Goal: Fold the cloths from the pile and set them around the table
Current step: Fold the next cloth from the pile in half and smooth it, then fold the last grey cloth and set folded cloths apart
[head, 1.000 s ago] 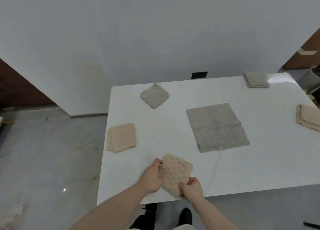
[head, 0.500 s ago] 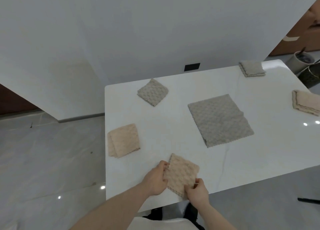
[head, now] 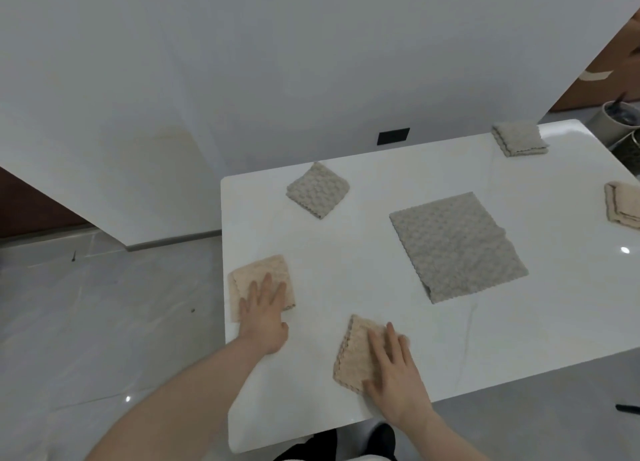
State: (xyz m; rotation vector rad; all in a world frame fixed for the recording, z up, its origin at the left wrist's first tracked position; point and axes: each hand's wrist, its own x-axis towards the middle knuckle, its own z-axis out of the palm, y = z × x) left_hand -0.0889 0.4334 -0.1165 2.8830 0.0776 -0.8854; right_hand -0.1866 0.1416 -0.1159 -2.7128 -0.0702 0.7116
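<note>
A folded beige cloth point(head: 353, 353) lies near the front edge of the white table point(head: 346, 263), and my right hand point(head: 394, 374) rests flat on it with straight fingers. My left hand point(head: 265, 313) lies flat on a second folded beige cloth point(head: 259, 275) at the table's left edge. In the middle of the table a larger grey cloth point(head: 457, 249) lies spread out. A folded grey cloth point(head: 318, 189) sits at the back left and another folded grey cloth point(head: 519, 138) at the back right. A folded beige cloth point(head: 623, 209) lies at the right edge, partly cut off.
A white wall with a black socket point(head: 393, 136) stands right behind the table. Round containers point(head: 620, 117) stand on the floor past the back right corner. Grey tiled floor point(head: 104, 322) lies to the left. My dark shoes point(head: 346, 443) show under the front edge.
My left hand let go of the near beige cloth and moved left onto the other folded beige cloth. My right hand went from gripping the near cloth's corner to lying flat on it.
</note>
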